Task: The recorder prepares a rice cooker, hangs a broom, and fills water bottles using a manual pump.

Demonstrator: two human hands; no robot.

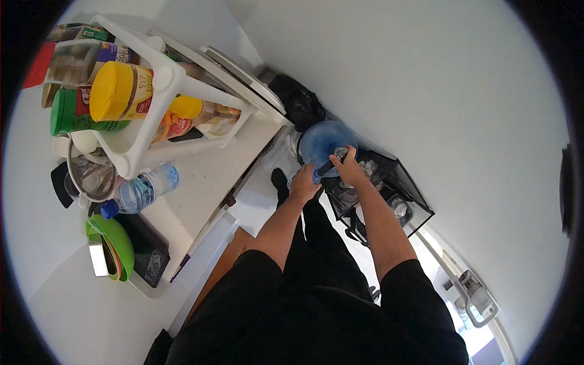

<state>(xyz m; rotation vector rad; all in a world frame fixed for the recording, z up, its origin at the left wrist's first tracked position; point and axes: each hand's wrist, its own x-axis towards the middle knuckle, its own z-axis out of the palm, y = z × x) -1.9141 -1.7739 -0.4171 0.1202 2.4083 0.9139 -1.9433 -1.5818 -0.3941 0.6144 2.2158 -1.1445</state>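
In front of me, near the wall, stands a large blue plastic water jug (329,139). My left hand (305,183) is closed around the jug's neck area. With my right hand (345,165) I grip a dark object with a clear, round end (340,153); it looks like a bottle pump, though its kind is not certain. Its dark lower part (325,169) slants towards the jug's neck by my left fingers. My hands partly cover both the neck and the dark object.
Right of the jug is a black-framed mesh basket (413,191) with wrapped items. A black bag (299,102) lies behind it. At left, a white counter (182,200) holds a white rack (171,82) with jars, a water bottle (148,188) and green bowls (121,248).
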